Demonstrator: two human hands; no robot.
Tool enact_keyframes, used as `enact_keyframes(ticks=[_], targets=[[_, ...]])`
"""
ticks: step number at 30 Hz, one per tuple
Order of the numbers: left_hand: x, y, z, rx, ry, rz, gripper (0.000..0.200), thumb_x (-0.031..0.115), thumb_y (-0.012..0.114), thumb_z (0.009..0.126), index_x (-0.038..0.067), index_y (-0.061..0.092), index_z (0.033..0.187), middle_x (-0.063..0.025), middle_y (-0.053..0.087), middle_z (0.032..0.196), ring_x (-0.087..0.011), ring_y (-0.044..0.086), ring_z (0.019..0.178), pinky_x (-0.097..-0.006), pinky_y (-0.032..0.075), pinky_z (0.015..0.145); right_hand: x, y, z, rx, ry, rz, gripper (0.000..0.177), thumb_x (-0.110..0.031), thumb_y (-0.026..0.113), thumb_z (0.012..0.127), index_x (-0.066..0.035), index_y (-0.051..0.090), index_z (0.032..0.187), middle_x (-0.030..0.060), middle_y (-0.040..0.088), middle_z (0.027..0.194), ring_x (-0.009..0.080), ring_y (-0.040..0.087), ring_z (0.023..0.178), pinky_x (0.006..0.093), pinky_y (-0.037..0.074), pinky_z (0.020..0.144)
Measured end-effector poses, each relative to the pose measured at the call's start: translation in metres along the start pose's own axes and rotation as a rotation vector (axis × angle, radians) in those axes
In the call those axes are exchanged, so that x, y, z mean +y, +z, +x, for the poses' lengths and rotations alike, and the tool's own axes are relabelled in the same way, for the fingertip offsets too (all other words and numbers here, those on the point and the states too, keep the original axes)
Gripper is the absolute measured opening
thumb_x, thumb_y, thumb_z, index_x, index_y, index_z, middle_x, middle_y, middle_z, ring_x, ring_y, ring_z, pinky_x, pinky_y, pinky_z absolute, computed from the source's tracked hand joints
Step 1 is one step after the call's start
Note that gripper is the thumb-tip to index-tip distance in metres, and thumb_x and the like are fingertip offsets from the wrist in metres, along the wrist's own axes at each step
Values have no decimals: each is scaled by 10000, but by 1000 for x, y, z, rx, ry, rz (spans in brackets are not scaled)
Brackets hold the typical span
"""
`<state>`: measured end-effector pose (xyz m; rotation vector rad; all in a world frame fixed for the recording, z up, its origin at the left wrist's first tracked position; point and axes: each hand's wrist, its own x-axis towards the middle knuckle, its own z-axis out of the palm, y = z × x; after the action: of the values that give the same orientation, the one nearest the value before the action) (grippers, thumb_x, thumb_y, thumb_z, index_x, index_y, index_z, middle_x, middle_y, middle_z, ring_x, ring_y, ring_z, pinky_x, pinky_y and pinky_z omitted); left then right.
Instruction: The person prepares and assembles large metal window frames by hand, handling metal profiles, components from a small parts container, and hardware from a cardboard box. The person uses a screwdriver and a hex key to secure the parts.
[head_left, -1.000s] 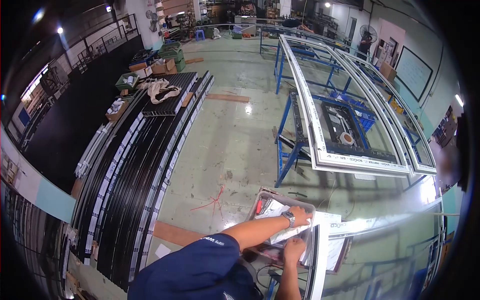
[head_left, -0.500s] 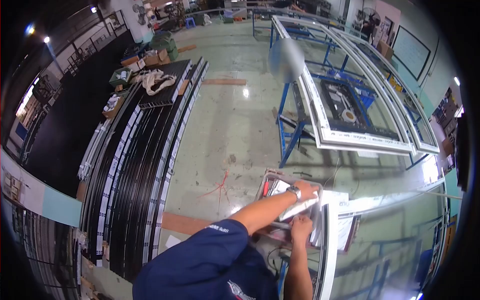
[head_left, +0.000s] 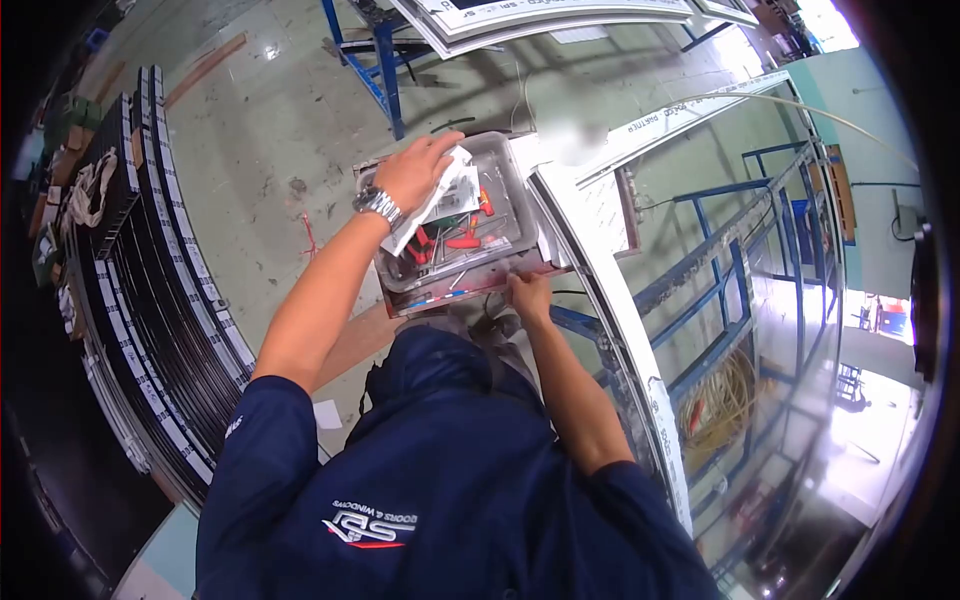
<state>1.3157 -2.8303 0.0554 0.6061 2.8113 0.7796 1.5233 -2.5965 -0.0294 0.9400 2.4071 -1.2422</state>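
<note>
A grey plastic bin (head_left: 518,190) sits in front of me on a reddish-brown board (head_left: 487,277). In it lie red-handled tools (head_left: 464,240) and thin metal rods. My left hand (head_left: 412,172), with a metal watch at the wrist, grips white papers (head_left: 440,205) and holds them tilted over the bin's left side. The thumb is hidden behind them. My right hand (head_left: 530,296) is at the board's front right edge, its fingers curled. What they hold, if anything, is hidden. Blue and red pens (head_left: 440,297) lie along the board's front.
A white window frame (head_left: 610,290) stands close on my right, over blue metal stands (head_left: 735,290). Another white frame (head_left: 560,18) rests on a blue trestle (head_left: 385,75) ahead. Long black profiles (head_left: 150,330) are stacked on the left. A coil of cord (head_left: 718,405) hangs at right.
My view has tilted down and turned right. My left hand has moved the papers to the bin's left side, uncovering the tools. My right hand has moved from the bin to the board's front edge.
</note>
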Motion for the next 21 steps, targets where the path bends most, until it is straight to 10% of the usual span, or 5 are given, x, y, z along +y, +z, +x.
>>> enact_keyframes(ticks=[3, 9, 15, 21], targets=[[1, -26, -29, 45, -2, 15, 438, 337, 512, 968, 299, 506, 1405, -147, 603, 1297, -375, 616, 1103, -480, 509, 926, -15, 6, 10, -16, -76, -160, 433, -259, 685, 831, 57, 669, 1127, 263, 712, 922, 427, 704, 849, 476, 540, 787], [-34, -51, -78, -38, 129, -198, 718, 192, 570, 759, 83, 442, 1457, -225, 569, 1358, -412, 560, 1210, -439, 464, 1022, -80, 30, 15, -211, -381, 220, 594, -260, 734, 863, 13, 546, 1356, 240, 677, 1173, 256, 731, 848, 350, 574, 770], [-45, -53, -83, -116, 156, -140, 890, 234, 750, 690, 115, 405, 1501, -220, 536, 1405, -387, 545, 1252, -433, 448, 1058, -170, 56, 17, -152, -554, 159, 796, -306, 677, 910, -37, 271, 1539, 281, 534, 1387, 351, 548, 1289, 406, 439, 1047], [-37, -61, -83, -164, 175, 25, 952, 281, 740, 713, 120, 284, 1533, -249, 595, 1209, -418, 603, 1091, -475, 515, 906, -178, 65, 16, -134, -595, 253, 913, -312, 710, 870, -11, 179, 1549, 333, 559, 1314, 430, 532, 1278, 446, 448, 1029]])
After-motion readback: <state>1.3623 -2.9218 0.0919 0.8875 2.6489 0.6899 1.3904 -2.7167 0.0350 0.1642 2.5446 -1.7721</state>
